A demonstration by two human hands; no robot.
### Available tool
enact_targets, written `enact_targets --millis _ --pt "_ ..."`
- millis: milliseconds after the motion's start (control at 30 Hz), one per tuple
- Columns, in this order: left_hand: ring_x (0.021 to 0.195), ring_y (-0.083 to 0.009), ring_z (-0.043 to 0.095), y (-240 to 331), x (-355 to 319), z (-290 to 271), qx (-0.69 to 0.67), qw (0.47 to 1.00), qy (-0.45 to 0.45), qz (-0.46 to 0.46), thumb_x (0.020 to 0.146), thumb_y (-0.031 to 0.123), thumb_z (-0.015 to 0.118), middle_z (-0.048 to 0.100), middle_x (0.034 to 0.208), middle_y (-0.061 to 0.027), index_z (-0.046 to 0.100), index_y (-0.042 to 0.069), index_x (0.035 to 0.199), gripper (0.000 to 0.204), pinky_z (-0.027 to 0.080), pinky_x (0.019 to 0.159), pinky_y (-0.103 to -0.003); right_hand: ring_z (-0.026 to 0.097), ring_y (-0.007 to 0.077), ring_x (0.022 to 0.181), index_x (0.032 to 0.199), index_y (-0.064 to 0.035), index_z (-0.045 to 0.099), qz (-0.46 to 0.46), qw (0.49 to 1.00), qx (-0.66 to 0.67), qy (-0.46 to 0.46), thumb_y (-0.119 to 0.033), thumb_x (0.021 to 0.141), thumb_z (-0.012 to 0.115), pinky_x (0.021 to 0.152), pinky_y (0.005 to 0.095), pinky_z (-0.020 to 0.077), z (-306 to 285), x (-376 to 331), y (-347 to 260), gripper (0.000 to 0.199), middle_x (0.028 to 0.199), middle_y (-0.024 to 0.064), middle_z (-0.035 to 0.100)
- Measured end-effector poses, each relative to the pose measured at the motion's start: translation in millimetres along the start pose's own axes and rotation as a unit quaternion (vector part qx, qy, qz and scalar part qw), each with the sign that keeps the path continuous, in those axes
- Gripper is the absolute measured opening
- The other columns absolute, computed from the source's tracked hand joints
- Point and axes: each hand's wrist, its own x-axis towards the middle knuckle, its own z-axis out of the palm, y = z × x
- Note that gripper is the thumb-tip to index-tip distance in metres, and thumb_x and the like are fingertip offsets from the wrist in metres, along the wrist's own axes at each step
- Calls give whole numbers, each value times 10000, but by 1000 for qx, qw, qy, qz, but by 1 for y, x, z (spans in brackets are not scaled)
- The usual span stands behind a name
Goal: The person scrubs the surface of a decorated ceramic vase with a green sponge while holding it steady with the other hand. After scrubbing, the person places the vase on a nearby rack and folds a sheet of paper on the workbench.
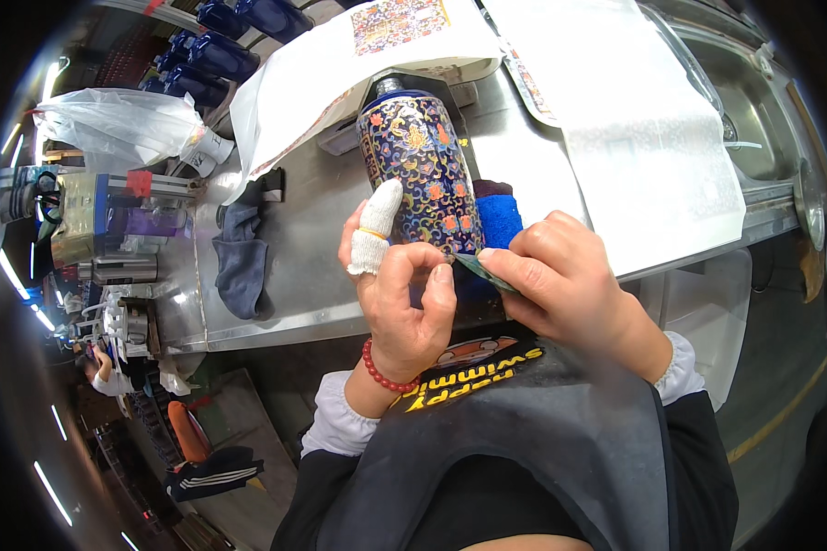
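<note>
The left hand (pixel 397 285) wraps the lower end of a dark blue patterned bottle (pixel 421 174), its fingers curled against the bottle's near side; one finger stands straight up along the wall in a white cloth finger cot (pixel 373 231) with a yellow band round it. A red bead bracelet (pixel 383 372) circles that wrist. The right hand (pixel 565 280) is closed in a pinch on a small greenish strip (pixel 483 269), held at the bottle's lower right edge, just beside the left fingertips; its knuckles arch upward and the wrist bends back toward the body.

The bottle leans away from the grip, its silver neck at the far end, covered in orange and gold flower shapes on blue. Just to the right of the grip, behind the right hand, lies a bright blue cloth (pixel 500 219). Beyond the bottle's neck lie white paper sheets (pixel 413 41) bearing a square patch of the same ornate colours. A larger white sheet (pixel 643 138) spreads to the right over the steel bench (pixel 317 266). Left of the grip a dark grey rag (pixel 241 257) is draped on the bench; farther left sits a crumpled clear plastic bag (pixel 119 124), and beyond it a row of dark blue bottles (pixel 216 50). Below the hands, a dark apron (pixel 542 432) with yellow lettering covers the person's front.
</note>
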Motion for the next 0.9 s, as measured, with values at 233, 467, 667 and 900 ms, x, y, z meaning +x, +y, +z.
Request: enact_targets --millis 233,467,667,900 --pt "1384 -438 366 -1 -2 0 39 998 -1 42 829 122 655 562 1345 -297 652 56 934 125 234 1166 -538 540 240 622 1043 -39 680 23 999 7 21 -38 664 732 558 365 428 0 -2 4 383 784 58 545" --pt "1296 -333 476 -12 -11 -7 128 986 16 104 911 313 655 693 1174 -120 743 114 1163 333 103 1212 -579 585 275 664 1051 -39 664 79 996 15 45 19 655 743 581 381 467 -7 -8 9 408 821 92 599" --pt "1243 -260 517 -9 -19 -10 193 961 -48 190 850 301 684 683 1171 -53 788 204 1118 303 74 1222 -603 587 282 666 1037 -40 663 93 994 24 43 21 669 746 583 383 473 -5 -9 11 382 825 102 606" --pt "1327 -412 496 -14 -10 -4 190 977 -35 95 835 264 776 598 1358 -211 547 19 1429 681 119 1206 -626 607 289 681 1069 -15 662 139 986 78 41 6 751 742 595 374 486 -6 -11 12 328 824 122 612"
